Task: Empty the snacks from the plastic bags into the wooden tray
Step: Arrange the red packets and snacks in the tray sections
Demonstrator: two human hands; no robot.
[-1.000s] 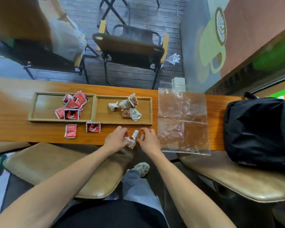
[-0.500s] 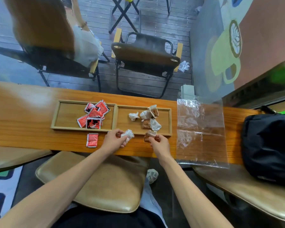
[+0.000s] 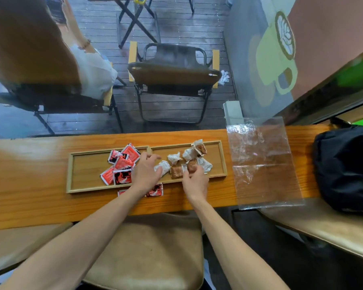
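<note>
Wooden tray (image 3: 88,185) sits mid-frame on the bench, long axis running left-right w/ a divider. Red packets (image 3: 122,164) piled in the left half, white/brown wrapped snacks (image 3: 190,153) in the right. Left hand (image 3: 144,172) over the divider, fingers spread loose, touching a white snack (image 3: 163,167). Right hand (image 3: 195,181) pinches a brown one (image 3: 192,166) (near edge). Plastic bag (image 3: 262,162) flat, right of tray.
</note>
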